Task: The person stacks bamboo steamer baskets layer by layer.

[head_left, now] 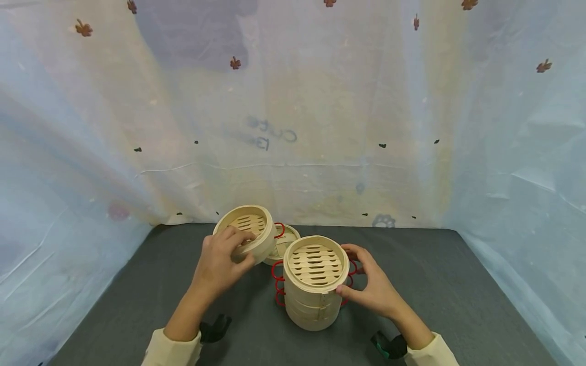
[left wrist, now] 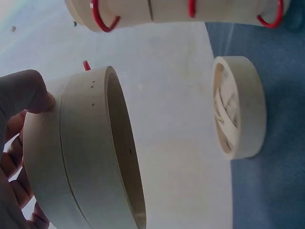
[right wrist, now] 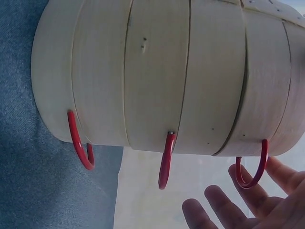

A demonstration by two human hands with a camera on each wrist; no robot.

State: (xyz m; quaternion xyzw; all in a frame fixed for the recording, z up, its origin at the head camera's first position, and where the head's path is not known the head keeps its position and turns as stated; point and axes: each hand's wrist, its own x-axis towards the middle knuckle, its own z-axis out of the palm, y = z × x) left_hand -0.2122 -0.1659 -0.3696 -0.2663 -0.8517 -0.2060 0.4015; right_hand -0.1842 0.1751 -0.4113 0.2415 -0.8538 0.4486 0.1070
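Note:
A bamboo steamer basket (head_left: 262, 248) with a slatted floor is tilted in my left hand (head_left: 223, 262). The thumb presses its wall and the other fingers reach over the rim. In the left wrist view its hollow underside faces away from the hand. My right hand (head_left: 373, 288) holds the top steamer basket (head_left: 317, 264) of a stack, thumb at the front of the rim and fingers at the far side by a red handle (right wrist: 260, 164). Lower tiers (head_left: 311, 316) of the stack stand upright on the table below it, red handles on both sides.
A round bamboo lid (left wrist: 252, 107) with a woven top lies on the dark table (head_left: 439, 305), behind the stack and partly hidden by the raised basket. A pale patterned curtain (head_left: 311, 193) rises along the table's back edge and sides.

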